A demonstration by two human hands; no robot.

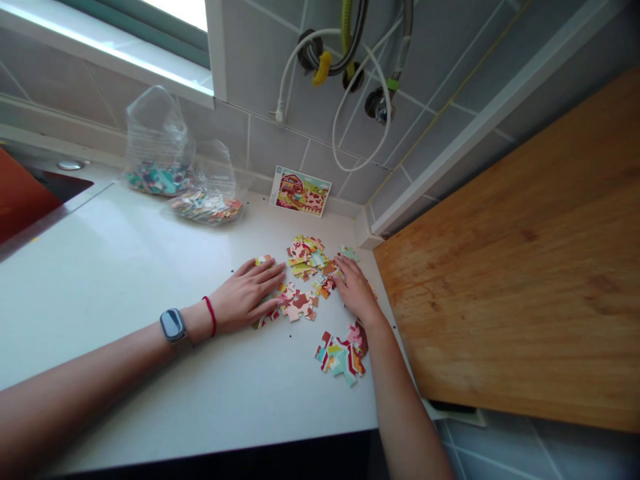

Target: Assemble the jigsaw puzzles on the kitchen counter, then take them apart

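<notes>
Colourful jigsaw puzzle pieces (pixel 299 303) lie in loose groups on the white counter (pixel 210 393). My left hand (pixel 249 293), with a watch (pixel 173 325) and a red cord on its wrist, rests flat over some pieces at the left of the group, fingers stretched out. At the right, my right hand (pixel 356 288) reaches over other pieces, its fingertips touching some near the middle. Whether it grips one is hidden. A pile of pieces (pixel 305 255) lies between and beyond the hands. Another pile (pixel 343 353) sits by my right forearm.
A picture card (pixel 301 191) of a farm scene leans against the tiled wall. Two clear bags (pixel 159 143) (pixel 213 193) of puzzle pieces stand at the back left. A wooden board (pixel 530 267) rises along the right. Hoses and a white cable (pixel 385 133) hang above.
</notes>
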